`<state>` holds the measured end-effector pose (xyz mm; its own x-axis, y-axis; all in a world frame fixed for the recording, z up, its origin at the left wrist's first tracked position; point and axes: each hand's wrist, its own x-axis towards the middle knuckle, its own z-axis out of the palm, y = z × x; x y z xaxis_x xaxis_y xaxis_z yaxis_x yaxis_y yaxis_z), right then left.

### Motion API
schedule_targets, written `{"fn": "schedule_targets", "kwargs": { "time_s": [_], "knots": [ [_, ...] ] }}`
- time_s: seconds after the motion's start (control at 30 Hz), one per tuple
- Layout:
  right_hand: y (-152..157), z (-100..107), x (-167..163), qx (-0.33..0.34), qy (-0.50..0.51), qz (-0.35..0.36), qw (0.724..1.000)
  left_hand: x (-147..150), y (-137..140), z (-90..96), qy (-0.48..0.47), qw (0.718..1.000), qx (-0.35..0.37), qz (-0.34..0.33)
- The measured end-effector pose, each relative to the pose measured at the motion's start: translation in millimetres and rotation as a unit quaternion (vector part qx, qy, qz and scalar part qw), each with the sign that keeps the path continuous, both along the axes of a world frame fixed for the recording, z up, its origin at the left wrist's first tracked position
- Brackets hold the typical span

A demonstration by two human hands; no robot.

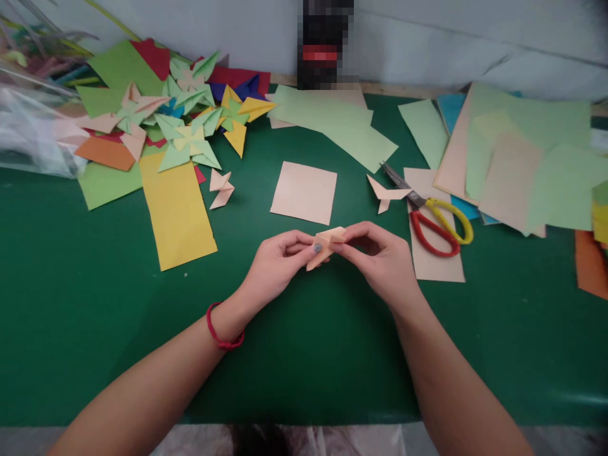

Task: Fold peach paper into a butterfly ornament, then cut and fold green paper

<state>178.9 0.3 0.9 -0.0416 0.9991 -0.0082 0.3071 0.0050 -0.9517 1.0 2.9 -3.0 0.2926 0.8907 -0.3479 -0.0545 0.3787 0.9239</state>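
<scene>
Pinching with thumb and fingertips nearly together, my left hand (280, 259) has hold of one side of the small folded paper (329, 239), and my right hand (384, 259) pinches its other end just as narrowly. The folded paper is between my two hands, above the green table (304, 354). I judge that an uneven tug could skew or tear a crease, and a slack pinch could let the folds spring open; my fingers cover some layers, so a misaligned edge might slip past me. Its long axis runs on a slant: one sharp tip points left and toward me, the other end away and to the right. Just beyond lies a pink square (304, 193); to its right, a forked folded piece (386, 194) sits close against the scissors (415, 199).
</scene>
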Motion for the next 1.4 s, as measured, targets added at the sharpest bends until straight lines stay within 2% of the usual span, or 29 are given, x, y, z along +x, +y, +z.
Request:
{"fn": "schedule_targets", "kwargs": {
  "time_s": [0.17, 0.37, 0.57, 0.83, 1.1, 1.4],
  "knots": [
    [-1.5, -0.6, -2.8, 0.004, 0.019, -0.010, 1.000, -0.2, 0.3, 0.2, 0.004, 1.000, 0.014, -0.009],
    [-3.4, 0.2, -4.0, 0.018, -0.007, -0.017, 1.000, 1.5, -2.7, -2.6, -0.014, 0.999, 0.025, -0.031],
    [-4.2, -0.2, -4.3, 0.023, -0.013, -0.019, 0.999, 2.3, -3.1, -1.8, -0.021, 0.999, -0.001, -0.032],
    [-2.7, 2.3, -2.2, -0.006, 0.012, 0.013, 1.000, 1.4, -3.8, -2.9, -0.031, 0.999, -0.003, -0.031],
    [0.2, 3.1, 1.9, 0.050, 0.004, -0.086, 0.995, 0.1, -2.9, -0.8, -0.015, 0.999, -0.010, -0.043],
    [1.0, 1.1, 2.4, 0.046, 0.045, -0.086, 0.994, 2.7, -1.1, 1.5, -0.012, 1.000, -0.018, -0.015]
  ]
}}
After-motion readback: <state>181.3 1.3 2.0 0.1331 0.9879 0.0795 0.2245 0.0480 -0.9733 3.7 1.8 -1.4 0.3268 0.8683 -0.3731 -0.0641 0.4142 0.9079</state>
